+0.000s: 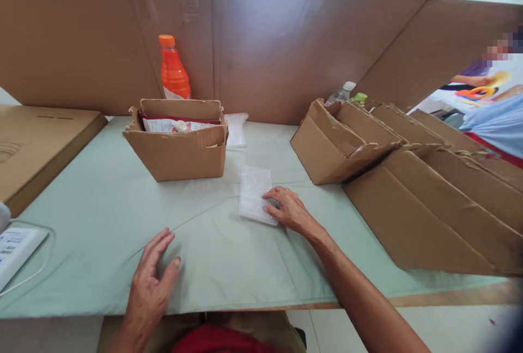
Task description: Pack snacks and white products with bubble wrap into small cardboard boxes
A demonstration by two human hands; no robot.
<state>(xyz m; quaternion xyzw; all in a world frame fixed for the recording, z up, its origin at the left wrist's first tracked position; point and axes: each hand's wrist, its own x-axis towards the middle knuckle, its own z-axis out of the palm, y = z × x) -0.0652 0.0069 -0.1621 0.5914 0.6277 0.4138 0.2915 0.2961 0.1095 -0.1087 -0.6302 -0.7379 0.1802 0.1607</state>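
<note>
A flat bubble wrap pouch (253, 195) lies on the cloth-covered table in front of me. At its right edge, my right hand (288, 208) rests with fingertips and thumb touching the top, a gap between them. My left hand (153, 274) is over the near left part of the table, thumb and fingers apart, holding nothing. Beyond the pouch to the left stands a cardboard box (188, 154) with printed packets (180, 125) inside. A second clear wrap piece (236, 131) lies behind that box's right side.
Several open cardboard boxes (433, 206) line the right side. An orange bottle (174, 70) stands by the cardboard wall (281, 42) at the back. A flat carton (44, 140) and a white device with a cable (20, 249) are at left. Another person (494, 119) is at far right.
</note>
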